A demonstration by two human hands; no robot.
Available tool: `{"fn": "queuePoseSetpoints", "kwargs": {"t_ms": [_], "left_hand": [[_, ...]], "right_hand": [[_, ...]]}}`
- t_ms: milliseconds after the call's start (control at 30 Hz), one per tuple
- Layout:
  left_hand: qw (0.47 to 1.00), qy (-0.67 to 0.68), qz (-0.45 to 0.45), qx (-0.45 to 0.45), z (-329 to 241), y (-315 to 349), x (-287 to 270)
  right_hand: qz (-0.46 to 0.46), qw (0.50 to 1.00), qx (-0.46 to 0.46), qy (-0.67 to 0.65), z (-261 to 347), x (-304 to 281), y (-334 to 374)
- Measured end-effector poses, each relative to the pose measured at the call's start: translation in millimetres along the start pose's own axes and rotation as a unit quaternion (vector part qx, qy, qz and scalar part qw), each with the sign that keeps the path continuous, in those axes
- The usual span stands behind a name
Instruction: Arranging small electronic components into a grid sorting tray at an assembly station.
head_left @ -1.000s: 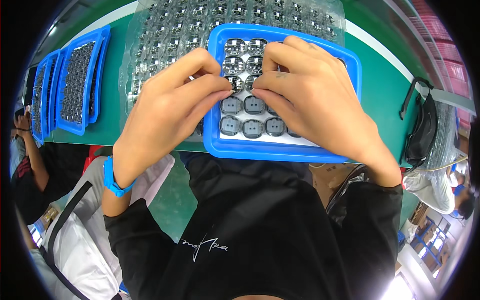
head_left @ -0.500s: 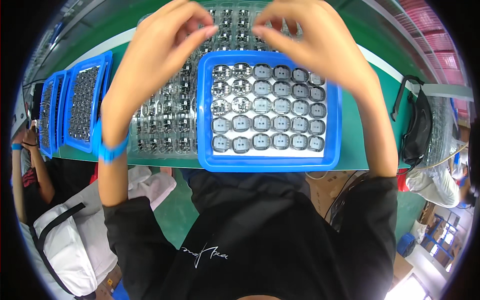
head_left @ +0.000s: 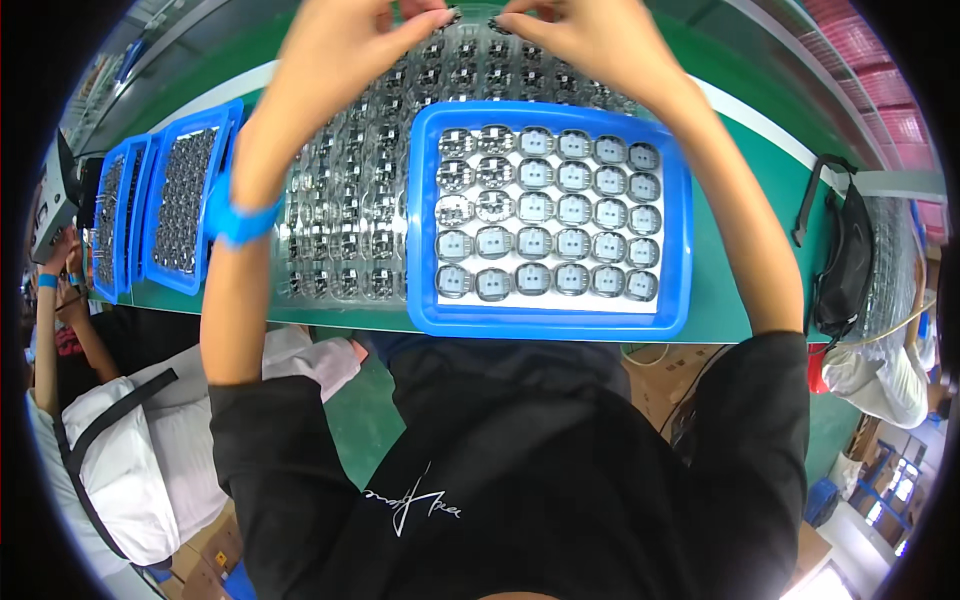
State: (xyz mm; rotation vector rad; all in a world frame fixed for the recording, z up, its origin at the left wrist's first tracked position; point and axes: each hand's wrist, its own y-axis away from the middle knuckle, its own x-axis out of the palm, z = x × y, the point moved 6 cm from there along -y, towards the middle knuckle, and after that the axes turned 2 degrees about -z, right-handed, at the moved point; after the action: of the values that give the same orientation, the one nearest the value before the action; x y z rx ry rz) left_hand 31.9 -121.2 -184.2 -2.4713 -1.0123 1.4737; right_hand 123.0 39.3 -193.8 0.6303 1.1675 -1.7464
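Observation:
At the far side of the table, my left hand [head_left: 365, 40] pinches a small dark round circuit module [head_left: 451, 18] between thumb and fingers. Opposite it, my right hand [head_left: 595, 42] holds another small dark module [head_left: 497, 25] by its edge. Both are above the far end of clear plastic blister trays [head_left: 398, 190] filled with rows of such modules. Nearer me lies a blue tray [head_left: 550, 326] with a white lining, holding rows of round modules. Most of these show a grey face [head_left: 573, 209]; those in the upper left show circuit parts [head_left: 455, 175].
More blue trays [head_left: 200, 275] full of small parts stand on the left of the green table [head_left: 730, 290]. A black pouch [head_left: 842, 265] lies at the right edge. At far left, another person's hands [head_left: 70, 295] are near a grey device [head_left: 52, 195].
Both hands have moved farther away over the blister trays, and a small module now shows in each one's fingertips. The whole view has shifted slightly.

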Motion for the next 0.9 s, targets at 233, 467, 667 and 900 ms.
{"fn": "queuePoseSetpoints", "kwargs": {"t_ms": [233,467,667,900], "left_hand": [[0.992,0.08,0.065,0.073,-46.4,126.5,-16.5],[0.988,0.113,0.094,0.056,-42.0,141.6,12.6],[0.988,0.1,0.112,0.042,-41.2,139.2,16.7],[0.988,0.007,0.142,0.061,-54.4,134.5,20.9]], "right_hand": [[0.078,0.98,-0.092,-0.156,80.0,-32.2,100.5],[0.105,0.979,-0.105,-0.142,78.1,9.0,121.4],[0.129,0.981,-0.113,-0.09,81.7,13.6,119.6],[0.122,0.983,-0.139,-0.024,89.5,17.9,119.1]]}}
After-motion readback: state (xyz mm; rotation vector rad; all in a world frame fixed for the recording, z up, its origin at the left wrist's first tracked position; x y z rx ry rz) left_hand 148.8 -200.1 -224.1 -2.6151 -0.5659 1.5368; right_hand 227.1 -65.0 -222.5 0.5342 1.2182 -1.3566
